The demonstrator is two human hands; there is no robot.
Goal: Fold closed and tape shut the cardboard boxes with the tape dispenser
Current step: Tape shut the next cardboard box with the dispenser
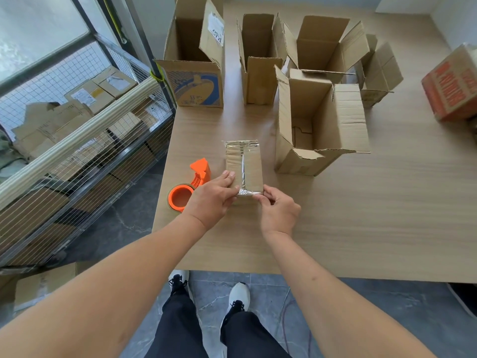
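A small closed cardboard box (251,165) stands near the table's front edge, with shiny clear tape along its top seam and over both ends. My left hand (210,200) grips the box's near left corner, fingers on its left side. My right hand (277,209) pinches the tape end at the box's near right corner. The orange tape dispenser (189,186) lies on the table just left of the box, partly behind my left hand.
Several open cardboard boxes stand behind: a large one (320,122) right of the small box, a tall blue-printed one (196,55) at back left, others (258,58) at the back. A red-printed box (451,86) sits far right. A wire cage cart (77,130) borders the wooden table (361,215) on the left.
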